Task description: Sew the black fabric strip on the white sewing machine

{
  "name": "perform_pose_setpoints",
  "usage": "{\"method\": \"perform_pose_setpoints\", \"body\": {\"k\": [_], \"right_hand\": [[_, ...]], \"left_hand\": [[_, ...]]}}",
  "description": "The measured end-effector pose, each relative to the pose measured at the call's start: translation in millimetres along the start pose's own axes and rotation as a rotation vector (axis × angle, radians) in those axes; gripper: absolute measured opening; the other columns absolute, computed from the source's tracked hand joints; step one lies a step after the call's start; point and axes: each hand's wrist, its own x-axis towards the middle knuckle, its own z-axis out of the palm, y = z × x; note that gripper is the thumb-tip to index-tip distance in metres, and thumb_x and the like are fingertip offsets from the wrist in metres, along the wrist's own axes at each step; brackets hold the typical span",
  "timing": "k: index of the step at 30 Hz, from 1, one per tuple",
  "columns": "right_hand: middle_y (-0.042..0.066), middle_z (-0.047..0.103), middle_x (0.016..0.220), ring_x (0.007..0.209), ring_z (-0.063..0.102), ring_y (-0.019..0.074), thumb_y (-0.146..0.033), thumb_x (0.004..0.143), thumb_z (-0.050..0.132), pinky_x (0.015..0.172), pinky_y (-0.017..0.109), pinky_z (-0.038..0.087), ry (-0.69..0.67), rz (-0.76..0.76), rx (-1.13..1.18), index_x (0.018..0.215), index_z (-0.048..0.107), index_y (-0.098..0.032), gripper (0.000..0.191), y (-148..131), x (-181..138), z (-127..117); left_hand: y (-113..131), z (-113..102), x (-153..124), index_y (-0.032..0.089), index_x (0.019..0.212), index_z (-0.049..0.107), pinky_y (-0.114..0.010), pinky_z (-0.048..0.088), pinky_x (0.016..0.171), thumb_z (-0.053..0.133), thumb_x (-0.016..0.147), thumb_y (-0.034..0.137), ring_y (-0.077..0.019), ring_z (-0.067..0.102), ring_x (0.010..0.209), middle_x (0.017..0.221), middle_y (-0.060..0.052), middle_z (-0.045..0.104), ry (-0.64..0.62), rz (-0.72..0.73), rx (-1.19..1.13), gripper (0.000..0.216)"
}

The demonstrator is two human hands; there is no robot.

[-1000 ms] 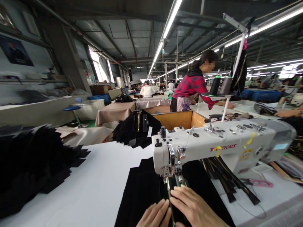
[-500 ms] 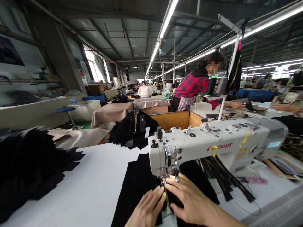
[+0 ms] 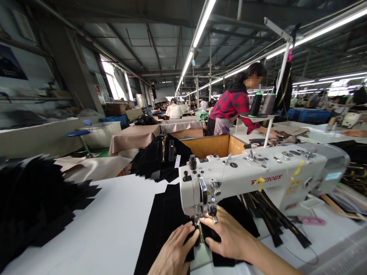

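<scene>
Black fabric [image 3: 160,217] lies flat under the head of a white sewing machine [image 3: 229,183]. A zipper with gold teeth [image 3: 200,232] runs down from the presser foot between my hands. My left hand [image 3: 177,246] lies on the fabric left of the zipper, fingers stretched forward and its thumb near the zipper's edge. On the other side my right hand [image 3: 229,233] rests flat, its fingertips close to the foot and partly behind the machine head. Both hands press down on the cloth without gripping it. The needle point is too small to make out.
Stacks of black pieces stand at left [image 3: 37,210] and behind the machine [image 3: 160,156]. Several zipper strips [image 3: 266,214] and pink-handled snips [image 3: 308,220] lie right. Thread cones [image 3: 256,105] stand behind. A person in a red checked shirt [image 3: 232,105] leans over another table.
The fabric and zipper have moved a little away from me under the foot, with my hands beside them. The person behind has bent lower, an arm reaching down to the table.
</scene>
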Motion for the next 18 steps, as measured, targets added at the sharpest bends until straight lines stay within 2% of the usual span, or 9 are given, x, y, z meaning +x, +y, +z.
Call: {"method": "perform_pose_setpoints", "body": {"k": [1,3,5,6,7,9,13,16,18], "right_hand": [[0.012,0.069,0.126,0.123,0.059,0.0292,-0.034,0.086,0.065,0.117,0.047,0.039,0.017,-0.012,0.005,0.125,0.067,-0.018,0.042,1.2,-0.5,1.1],[0.012,0.070,0.122,0.119,0.061,0.0278,-0.031,0.086,0.064,0.112,0.045,0.045,0.045,-0.042,0.014,0.118,0.068,-0.019,0.034,2.8,-3.0,4.0],[0.010,0.070,0.117,0.114,0.062,0.0256,-0.027,0.087,0.062,0.106,0.041,0.048,0.068,-0.081,0.029,0.113,0.069,-0.020,0.028,2.5,-6.7,6.7],[0.009,0.070,0.115,0.112,0.062,0.0243,-0.026,0.088,0.061,0.104,0.039,0.049,0.083,-0.100,0.041,0.112,0.069,-0.020,0.026,1.6,-8.6,7.8],[0.007,0.070,0.113,0.110,0.062,0.0231,-0.025,0.088,0.060,0.103,0.038,0.049,0.096,-0.118,0.054,0.111,0.070,-0.022,0.025,0.3,-10.2,8.5],[0.004,0.069,0.111,0.106,0.062,0.0206,-0.024,0.088,0.060,0.100,0.034,0.050,0.102,-0.152,0.070,0.110,0.071,-0.024,0.024,-3.0,-12.2,8.8],[0.001,0.069,0.111,0.099,0.063,0.0179,-0.022,0.088,0.058,0.092,0.030,0.051,0.071,-0.220,0.031,0.104,0.072,-0.026,0.021,-6.8,-11.2,6.7],[0.000,0.069,0.110,0.100,0.062,0.0181,-0.021,0.087,0.059,0.092,0.030,0.050,0.053,-0.227,0.005,0.102,0.071,-0.027,0.020,-6.6,-10.4,5.5],[0.000,0.070,0.109,0.100,0.063,0.0184,-0.020,0.087,0.058,0.092,0.031,0.050,0.067,-0.224,0.023,0.101,0.071,-0.026,0.020,-6.9,-10.7,5.0]], "left_hand": [[-1.6,-0.2,0.4,0.026,0.144,0.049,-0.041,0.052,0.112,0.048,0.055,0.002,-0.0218,0.055,0.137,0.142,-0.005,0.059,0.018,-0.023,-0.055,0.093],[-5.6,-1.3,1.1,0.030,0.140,0.054,-0.031,0.051,0.111,0.048,0.077,0.002,-0.0153,0.059,0.132,0.137,-0.002,0.063,0.056,-0.092,-0.178,0.068],[-9.3,-2.5,1.4,0.032,0.134,0.059,-0.025,0.049,0.110,0.049,0.097,0.014,-0.0108,0.063,0.127,0.134,0.001,0.066,0.083,-0.156,-0.279,0.041],[-10.5,-3.3,1.7,0.032,0.132,0.060,-0.024,0.048,0.111,0.050,0.101,0.020,-0.0100,0.064,0.126,0.133,0.002,0.066,0.095,-0.175,-0.307,0.035],[-10.8,-4.6,2.2,0.032,0.132,0.061,-0.024,0.048,0.111,0.051,0.101,0.021,-0.0100,0.064,0.125,0.133,0.002,0.066,0.103,-0.175,-0.321,0.034],[-8.4,-9.5,4.5,0.031,0.133,0.059,-0.025,0.051,0.109,0.051,0.096,0.014,-0.0121,0.064,0.125,0.130,0.000,0.067,0.097,-0.132,-0.316,0.042],[6.1,-28.4,13.3,0.023,0.125,0.060,-0.030,0.059,0.098,0.044,0.072,-0.001,-0.0178,0.067,0.112,0.116,-0.004,0.068,0.034,-0.032,-0.263,0.060],[15.6,-37.7,17.7,0.020,0.119,0.060,-0.031,0.059,0.087,0.042,0.070,-0.002,-0.0190,0.066,0.098,0.109,-0.006,0.068,-0.022,0.010,-0.212,0.056],[17.8,-35.6,17.6,0.019,0.119,0.060,-0.031,0.058,0.082,0.042,0.071,-0.002,-0.0196,0.065,0.093,0.106,-0.006,0.068,-0.010,0.042,-0.183,0.054]]}}
